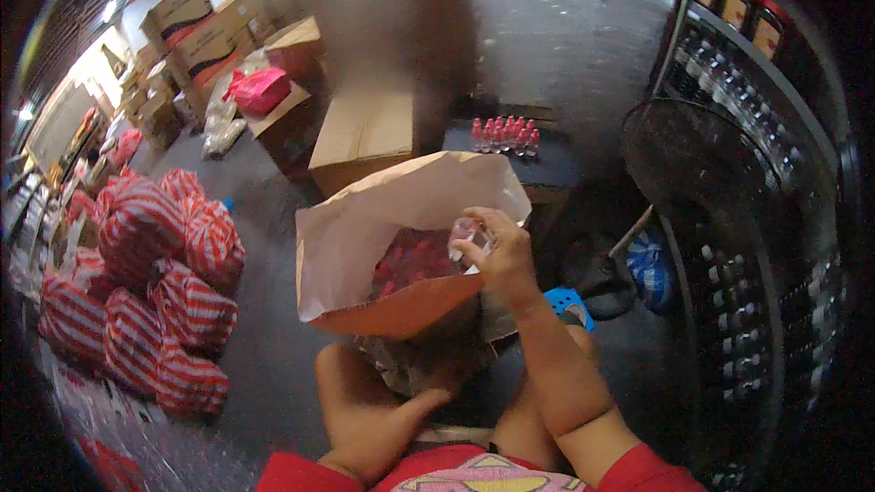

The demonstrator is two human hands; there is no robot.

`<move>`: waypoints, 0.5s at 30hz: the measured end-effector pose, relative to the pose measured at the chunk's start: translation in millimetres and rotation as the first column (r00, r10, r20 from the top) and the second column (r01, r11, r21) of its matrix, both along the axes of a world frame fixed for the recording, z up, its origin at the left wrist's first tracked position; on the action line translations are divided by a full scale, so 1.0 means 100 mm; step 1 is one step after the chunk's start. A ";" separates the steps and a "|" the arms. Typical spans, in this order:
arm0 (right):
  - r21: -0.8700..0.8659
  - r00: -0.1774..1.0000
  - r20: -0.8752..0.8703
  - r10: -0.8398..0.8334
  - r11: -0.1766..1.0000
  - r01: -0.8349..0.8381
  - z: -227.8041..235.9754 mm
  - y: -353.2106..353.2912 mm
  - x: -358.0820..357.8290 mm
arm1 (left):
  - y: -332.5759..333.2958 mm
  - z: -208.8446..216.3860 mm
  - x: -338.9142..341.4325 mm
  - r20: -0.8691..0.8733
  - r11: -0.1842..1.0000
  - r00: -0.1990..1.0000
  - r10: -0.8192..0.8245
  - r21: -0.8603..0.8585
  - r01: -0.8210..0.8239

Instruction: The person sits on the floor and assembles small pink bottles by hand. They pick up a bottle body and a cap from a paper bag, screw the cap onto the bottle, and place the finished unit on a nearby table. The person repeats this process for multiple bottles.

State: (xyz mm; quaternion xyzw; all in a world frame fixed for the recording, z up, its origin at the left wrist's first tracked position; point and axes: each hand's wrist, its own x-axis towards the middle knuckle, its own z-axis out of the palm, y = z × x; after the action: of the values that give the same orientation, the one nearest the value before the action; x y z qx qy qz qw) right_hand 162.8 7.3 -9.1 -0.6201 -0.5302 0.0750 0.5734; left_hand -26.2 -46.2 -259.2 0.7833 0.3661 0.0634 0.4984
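Head view: right hand (499,251) pinches a small clear item (467,235) at the right side of the paper bag's (342,255) mouth; item's long axis can't be told, fingers cover much of it. Bag mouth faces up, longer left to right, red contents (406,260) inside. Left hand (428,401) low by the bag, its finger state can't be told. Red-capped bottles (506,137) upright on dark worktop (556,159). Grey floor (273,310), striped bundles (137,228) left, shelves (766,55) right.
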 end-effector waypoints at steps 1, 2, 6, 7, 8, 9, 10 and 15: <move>0.015 1.000 -0.021 -0.017 1.000 0.017 -0.01 0.02 -0.02 | -0.01 0.00 0.01 -0.084 0.999 0.996 -0.029 -0.027 0.026; 0.031 0.999 -0.040 -0.034 0.999 0.035 0.00 0.03 -0.03 | -0.03 0.01 0.02 -0.218 0.996 0.973 -0.072 -0.065 0.059; 0.134 0.998 -0.010 -0.066 0.989 0.067 0.07 -0.05 0.08 | -0.10 0.84 0.05 -0.363 0.941 0.873 -0.326 -0.215 0.262; 0.177 0.997 -0.020 -0.077 0.981 0.079 0.12 -0.08 0.12 | -0.09 1.24 0.09 -0.228 0.923 0.906 -0.358 -0.231 0.306; 0.209 0.994 -0.086 -0.062 0.975 0.079 0.15 -0.11 0.17 | -0.06 1.33 0.07 -0.103 0.880 0.878 -0.468 -0.153 0.451; 0.238 0.988 -0.150 -0.048 0.968 0.083 0.15 -0.16 0.24 | -0.01 1.41 0.05 0.014 0.812 0.814 -0.580 -0.059 0.580; 0.264 0.977 -0.210 -0.033 0.961 0.089 0.15 -0.22 0.32 | 0.06 1.71 0.06 0.039 0.783 0.783 -0.620 -0.021 0.621; 0.280 0.946 -0.317 -0.071 0.946 0.164 0.24 -0.62 0.67 | 0.79 3.25 0.45 0.002 0.703 0.710 -0.704 0.142 0.697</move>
State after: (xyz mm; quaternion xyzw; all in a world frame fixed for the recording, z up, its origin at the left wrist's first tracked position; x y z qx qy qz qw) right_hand 229.9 -54.5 15.0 -0.5370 -0.4030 0.0523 0.7392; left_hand 18.5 32.5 66.2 0.8924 0.0224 -0.0849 0.4427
